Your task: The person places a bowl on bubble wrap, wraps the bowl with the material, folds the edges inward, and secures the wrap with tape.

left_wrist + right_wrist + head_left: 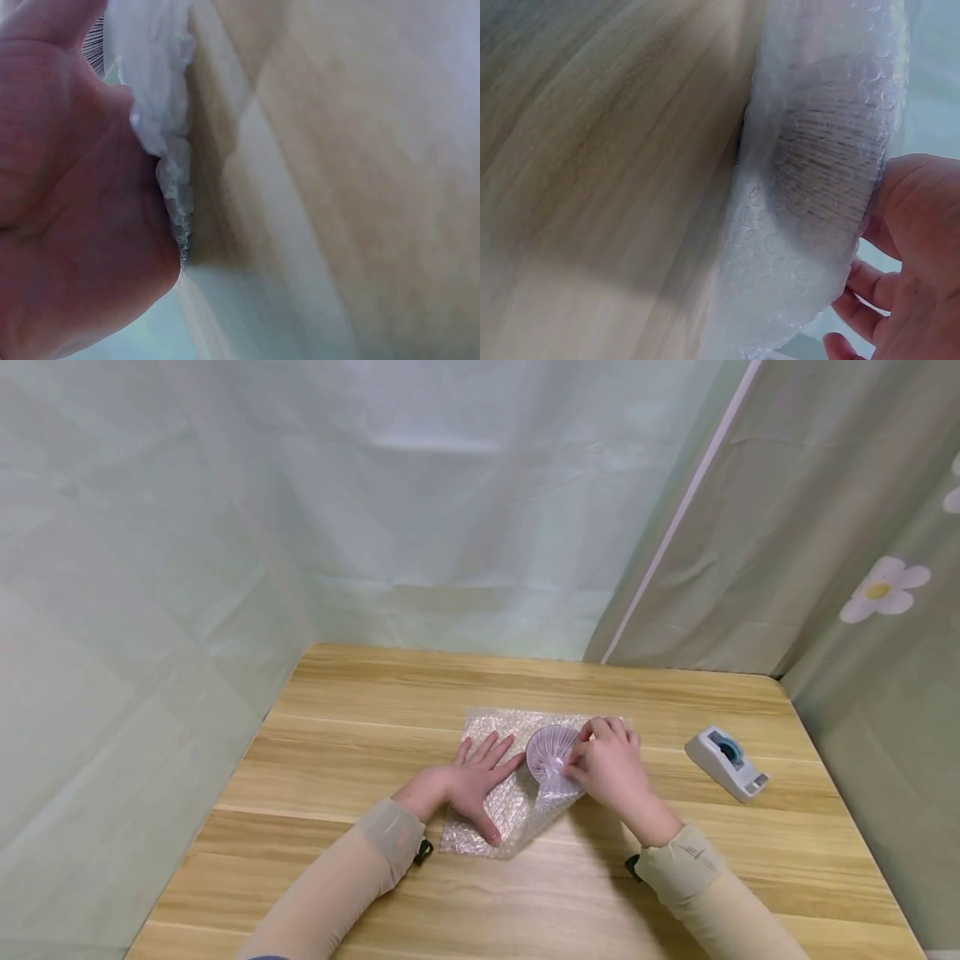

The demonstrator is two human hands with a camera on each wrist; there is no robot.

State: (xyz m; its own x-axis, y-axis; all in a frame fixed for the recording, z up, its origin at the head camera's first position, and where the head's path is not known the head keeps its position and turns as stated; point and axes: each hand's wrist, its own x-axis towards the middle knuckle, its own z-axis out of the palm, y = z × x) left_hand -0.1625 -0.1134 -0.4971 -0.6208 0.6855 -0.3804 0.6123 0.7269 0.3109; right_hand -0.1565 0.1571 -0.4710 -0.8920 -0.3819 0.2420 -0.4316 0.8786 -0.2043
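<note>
On table: bowl partly covered by wrap

Found bowl near middle of table, lying on wrap. Noted round outline, pale surface, fine dark lines fanning outward, visible through bubbles in right wrist view. Identified wrap as clear bubble sheet, shiny and crinkled, flat at left, folded up over bowl's near edge. Observed left hand laid flat on wrap beside bowl, fingers spread apart; cannot tell of any contact between fingertip and rim. Observed right hand pinching wrap's lifted edge between thumb and fingers, over bowl. Recorded as obstructions: right hand, hiding bowl's right side; folded wrap, clouding near edge. Recorded at right on table, well apart from wrap: pale grey wedge-shaped dispenser with blue tape roll. Noted beyond table: creased, pale curtain with narrow light strip and, at right, white flower with yellow centre. Noted beige sleeves on both forearms.
</note>
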